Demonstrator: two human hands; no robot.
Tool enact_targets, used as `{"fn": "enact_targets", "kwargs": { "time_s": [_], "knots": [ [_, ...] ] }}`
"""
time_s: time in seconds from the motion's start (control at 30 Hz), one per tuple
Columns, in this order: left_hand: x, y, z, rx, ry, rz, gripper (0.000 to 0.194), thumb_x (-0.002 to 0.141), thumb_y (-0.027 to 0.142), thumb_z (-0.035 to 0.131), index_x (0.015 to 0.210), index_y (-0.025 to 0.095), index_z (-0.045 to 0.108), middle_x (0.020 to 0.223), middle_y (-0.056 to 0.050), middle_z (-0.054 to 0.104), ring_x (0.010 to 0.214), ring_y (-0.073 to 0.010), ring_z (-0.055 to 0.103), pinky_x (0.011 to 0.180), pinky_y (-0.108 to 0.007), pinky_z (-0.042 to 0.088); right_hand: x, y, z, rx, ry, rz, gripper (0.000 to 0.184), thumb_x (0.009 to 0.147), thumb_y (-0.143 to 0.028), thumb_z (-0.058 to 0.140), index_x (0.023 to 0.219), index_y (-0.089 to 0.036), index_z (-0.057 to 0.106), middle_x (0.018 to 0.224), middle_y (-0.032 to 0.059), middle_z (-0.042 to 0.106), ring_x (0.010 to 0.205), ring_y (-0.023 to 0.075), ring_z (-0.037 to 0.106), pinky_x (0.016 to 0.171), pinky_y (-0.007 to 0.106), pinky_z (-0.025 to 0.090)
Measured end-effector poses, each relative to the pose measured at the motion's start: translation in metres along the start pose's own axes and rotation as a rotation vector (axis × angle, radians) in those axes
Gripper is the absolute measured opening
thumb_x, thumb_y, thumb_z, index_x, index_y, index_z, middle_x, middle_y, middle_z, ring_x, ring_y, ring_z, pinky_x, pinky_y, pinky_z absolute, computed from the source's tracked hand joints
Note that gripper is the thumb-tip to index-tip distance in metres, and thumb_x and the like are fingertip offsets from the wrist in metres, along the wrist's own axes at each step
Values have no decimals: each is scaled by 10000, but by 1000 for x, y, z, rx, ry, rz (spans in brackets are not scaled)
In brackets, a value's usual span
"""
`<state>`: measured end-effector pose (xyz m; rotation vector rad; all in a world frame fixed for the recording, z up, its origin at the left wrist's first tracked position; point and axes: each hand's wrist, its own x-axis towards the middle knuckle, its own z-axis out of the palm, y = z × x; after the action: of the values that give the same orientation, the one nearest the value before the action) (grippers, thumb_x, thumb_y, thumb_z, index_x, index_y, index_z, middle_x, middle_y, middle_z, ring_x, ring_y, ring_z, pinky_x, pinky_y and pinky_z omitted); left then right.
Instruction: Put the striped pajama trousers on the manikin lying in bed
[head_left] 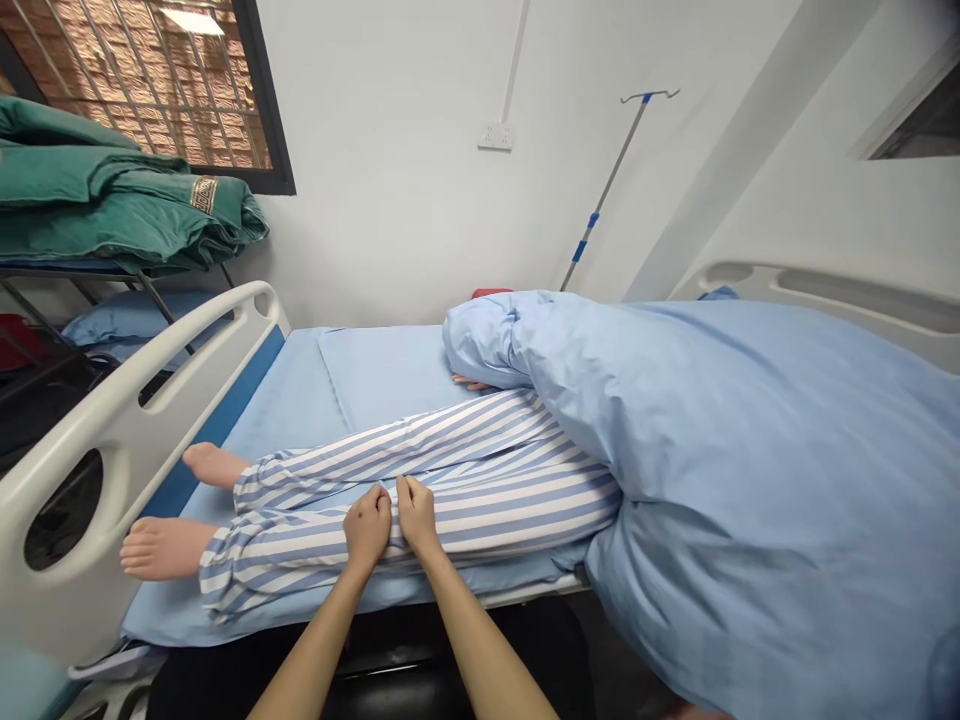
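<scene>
Blue-and-white striped pajama trousers [517,505] cover the legs of a figure lying on the bed; I cannot tell whether it is a person or a manikin. Its bare feet [169,548] point to the left. On the nearer leg, around the knee, my left hand [367,525] is closed on the trouser cloth. Right beside it, my right hand [417,512] is curled shut on the same cloth, knuckles up. My fingertips are mostly hidden. A light blue quilt [720,470] covers the upper body, and part of a hand [471,382] shows under its edge.
The bed's light blue sheet [382,375] lies under the legs. A cream footboard [172,350] stands at left, a headboard [847,300] at right. Behind are a drip pole [611,185], a wall socket [496,137] and folded green bedding [127,205]. The quilt hangs over the near side.
</scene>
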<state>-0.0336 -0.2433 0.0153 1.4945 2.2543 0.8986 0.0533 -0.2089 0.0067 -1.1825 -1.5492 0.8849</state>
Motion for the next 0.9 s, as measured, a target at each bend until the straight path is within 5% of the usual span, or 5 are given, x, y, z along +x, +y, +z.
{"fn": "enact_targets", "kwargs": {
  "time_s": [0.3, 0.53, 0.77, 0.9],
  "knots": [
    [13, 55, -9, -649, 3, 59, 197, 751, 297, 383, 583, 202, 423, 522, 35, 454, 523, -106, 431, 543, -219, 361, 9, 3, -5, 285, 30, 111, 372, 852, -412, 351, 550, -198, 388, 514, -34, 386, 517, 119, 358, 504, 237, 282],
    [5, 40, 27, -332, 100, 17, 301, 833, 331, 367, 564, 206, 418, 516, 12, 485, 519, -119, 423, 556, -253, 288, 13, 8, -6, 330, 90, 145, 342, 823, -407, 404, 550, -207, 352, 530, -29, 395, 538, 126, 374, 528, 243, 332],
    [6, 35, 29, -229, 78, 45, 281, 857, 309, 340, 612, 211, 436, 567, -9, 526, 551, -137, 459, 578, -259, 265, 16, 11, -6, 274, 41, 141, 351, 824, -426, 380, 551, -207, 353, 528, -25, 404, 538, 127, 383, 527, 240, 334],
    [4, 33, 31, -211, 64, 62, 290, 870, 306, 330, 622, 205, 443, 579, -12, 535, 578, -137, 472, 579, -251, 253, 20, -1, -23, 54, -33, 61, 355, 849, -383, 360, 545, -202, 336, 516, -33, 383, 530, 119, 365, 513, 230, 280]
  ]
}}
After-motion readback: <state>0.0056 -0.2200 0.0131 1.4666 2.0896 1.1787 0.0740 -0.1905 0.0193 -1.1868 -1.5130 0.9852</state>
